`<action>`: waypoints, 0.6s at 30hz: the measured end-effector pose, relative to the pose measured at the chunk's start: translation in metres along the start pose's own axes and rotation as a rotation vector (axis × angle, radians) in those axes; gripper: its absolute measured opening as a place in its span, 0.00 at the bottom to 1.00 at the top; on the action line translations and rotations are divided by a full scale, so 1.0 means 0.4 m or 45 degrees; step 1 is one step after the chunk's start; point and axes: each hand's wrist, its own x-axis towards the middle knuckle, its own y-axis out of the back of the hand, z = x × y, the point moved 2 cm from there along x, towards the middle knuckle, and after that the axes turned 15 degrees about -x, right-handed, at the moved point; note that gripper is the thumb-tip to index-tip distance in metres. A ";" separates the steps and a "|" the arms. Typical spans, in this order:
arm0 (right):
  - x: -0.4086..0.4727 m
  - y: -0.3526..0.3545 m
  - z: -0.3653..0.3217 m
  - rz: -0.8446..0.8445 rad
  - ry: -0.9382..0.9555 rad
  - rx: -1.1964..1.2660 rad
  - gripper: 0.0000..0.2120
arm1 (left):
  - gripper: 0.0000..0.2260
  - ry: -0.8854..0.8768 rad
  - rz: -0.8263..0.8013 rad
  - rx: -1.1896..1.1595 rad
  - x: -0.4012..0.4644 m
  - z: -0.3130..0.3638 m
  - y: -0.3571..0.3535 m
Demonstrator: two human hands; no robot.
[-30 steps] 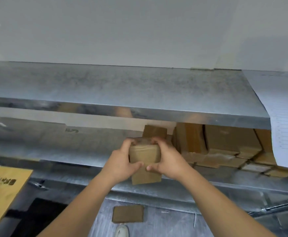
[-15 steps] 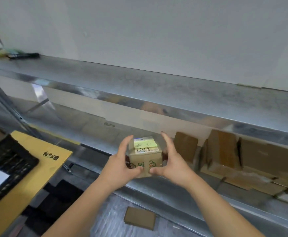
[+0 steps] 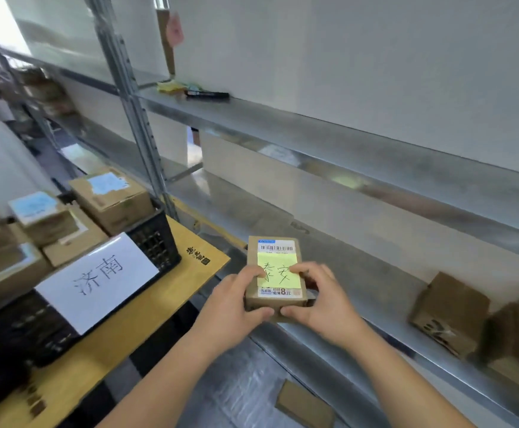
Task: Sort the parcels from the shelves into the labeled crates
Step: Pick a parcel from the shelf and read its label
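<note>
Parcel: a small brown carton [image 3: 275, 273] was held between both hands, clear of the lower shelf [image 3: 360, 273] and just right of the desk [image 3: 134, 335], its labelled face tilted up toward the camera, most likely so the destination could be read
Note on parcel: a yellow sticky note [image 3: 278, 270] with two handwritten characters sat over the printed shipping label, the barcode still showing above it
Left hand: the left hand [image 3: 233, 307] was closed on the carton's left side, thumb under the near edge and a fingertip lying on the note
Right hand: the right hand [image 3: 323, 298] was closed on the carton's right side in the same way, fingers curled over the top face; two hands seemed meant to steady it for reading, not to bear weight
Crate: a black crate [image 3: 156, 239] on the desk carried a white sign [image 3: 100, 278] with different characters and was already heaped with cartons [image 3: 113, 199], so my guess was that this parcel belonged elsewhere
Shelf stock: more brown boxes [image 3: 449, 313] waited on the lower shelf to the right, well apart from the hands
Change from half a second earlier: the view had swung left, bringing crate and sign into sight; the carton had come away from the shelf stock and its note now read upright
Change from a second earlier: then the carton's plain face showed, right against the stacked boxes
</note>
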 end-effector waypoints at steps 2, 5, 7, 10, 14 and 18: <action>0.037 -0.058 -0.073 -0.029 0.063 0.010 0.34 | 0.29 0.021 0.088 0.058 -0.032 -0.029 0.087; 0.091 -0.146 -0.198 -0.097 0.167 0.046 0.35 | 0.30 0.047 0.226 0.172 -0.084 -0.068 0.225; 0.122 -0.206 -0.284 -0.132 0.258 0.070 0.36 | 0.28 0.065 0.321 0.228 -0.124 -0.094 0.315; 0.156 -0.301 -0.406 -0.161 0.388 0.102 0.37 | 0.27 0.132 0.442 0.259 -0.197 -0.133 0.442; 0.182 -0.433 -0.543 -0.300 0.537 0.127 0.36 | 0.27 0.240 0.599 0.294 -0.306 -0.183 0.588; 0.204 -0.566 -0.672 -0.438 0.670 0.148 0.35 | 0.26 0.343 0.754 0.262 -0.416 -0.229 0.703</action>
